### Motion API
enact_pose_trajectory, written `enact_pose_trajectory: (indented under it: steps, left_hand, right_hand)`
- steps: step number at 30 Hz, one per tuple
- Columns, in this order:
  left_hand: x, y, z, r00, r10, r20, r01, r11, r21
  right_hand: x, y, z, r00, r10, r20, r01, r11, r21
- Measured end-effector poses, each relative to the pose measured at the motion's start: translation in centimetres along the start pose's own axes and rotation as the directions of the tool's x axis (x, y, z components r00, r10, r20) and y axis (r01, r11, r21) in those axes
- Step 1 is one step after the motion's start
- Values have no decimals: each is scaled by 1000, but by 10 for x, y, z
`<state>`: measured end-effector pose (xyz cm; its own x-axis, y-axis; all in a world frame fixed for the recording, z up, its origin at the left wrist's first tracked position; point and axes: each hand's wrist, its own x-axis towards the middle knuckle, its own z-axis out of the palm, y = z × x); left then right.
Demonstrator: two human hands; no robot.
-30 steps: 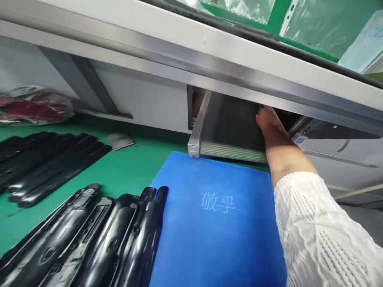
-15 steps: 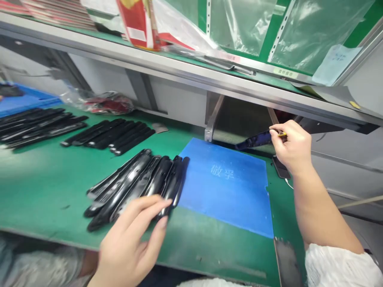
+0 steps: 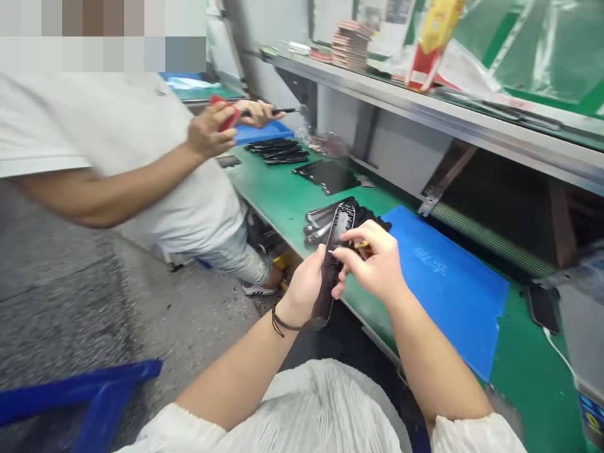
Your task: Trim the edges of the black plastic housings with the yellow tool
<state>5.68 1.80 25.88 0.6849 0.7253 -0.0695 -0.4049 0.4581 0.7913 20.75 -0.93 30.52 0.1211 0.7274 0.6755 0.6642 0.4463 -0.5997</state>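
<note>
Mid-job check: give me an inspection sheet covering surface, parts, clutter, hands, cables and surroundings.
Surface: green bench, partly covered by a blue sheet with faint lettering.
Parts: one black shell held in front of the bench edge; groups of black parts lie on the bench.
Clutter: phone on the bench; red-and-yellow carton on the shelf.
Hands: left hand grips the shell; right hand has fingers at it, with something yellow there, unclear.
Cables: white cable at the phone's lower end.
Surroundings: co-worker on the left, holding a red item; blue frame low at left.
</note>
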Motion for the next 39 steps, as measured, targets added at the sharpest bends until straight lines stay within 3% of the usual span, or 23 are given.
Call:
enact_pose_trajectory:
  steps: [2,4,8,10,13,15,18,20,23,25,28,31,34,37,39]
  left_hand:
    - [-13,12,-9,991,96,-94,-88,992,91]
    - [-26,21,-13,970,184,-157,-159,975,155]
    - [-52,31,-21,970,193,-149,-191,981,31]
    - [-61,34,-30,969,178,-169,-193,978,-77]
    - [-67,41,-51,937,204,-284,-255,954,-158]
    - [-67,46,-67,909,222,-352,-299,936,-184]
    - [-60,51,-83,862,239,-446,-362,907,-213]
    - [-54,52,-86,833,245,-497,-396,890,-225]
    - [-44,50,-80,803,257,-538,-439,865,-242]
    - [-39,49,-72,793,258,-552,-455,853,-256]
    - [-35,50,-64,781,264,-567,-466,850,-246]
    - [-34,50,-61,782,317,-537,-474,862,-180]
    - [-36,46,-59,768,403,-497,-500,863,-74]
    - [-37,36,-53,723,516,-460,-551,832,67]
    - [-36,28,-48,673,598,-435,-586,790,179]
  right_hand:
    - [-2,-12,25,983,-71,168,60,996,66]
    - [-1,-24,44,980,-95,177,72,989,131]
    - [6,-42,65,997,17,-79,6,957,290]
    - [7,-43,69,991,-23,-133,60,958,281]
    - [1,-28,78,975,-206,82,196,973,121]
    - [-7,-13,88,955,-190,227,212,974,-76]
    - [-19,2,98,952,-137,275,201,954,-220]
    - [-27,0,97,913,-244,327,276,960,-53]
    - [-36,-11,92,778,-485,398,442,874,201]
    - [-40,-17,92,712,-580,396,552,811,195]
    - [-43,-20,94,687,-628,365,624,768,146]
    - [-39,-21,92,713,-598,366,561,800,215]
    - [-30,-26,83,813,-487,320,381,859,341]
    - [-22,-32,74,929,-300,217,202,902,382]
    - [-20,-34,73,957,-208,201,123,922,368]
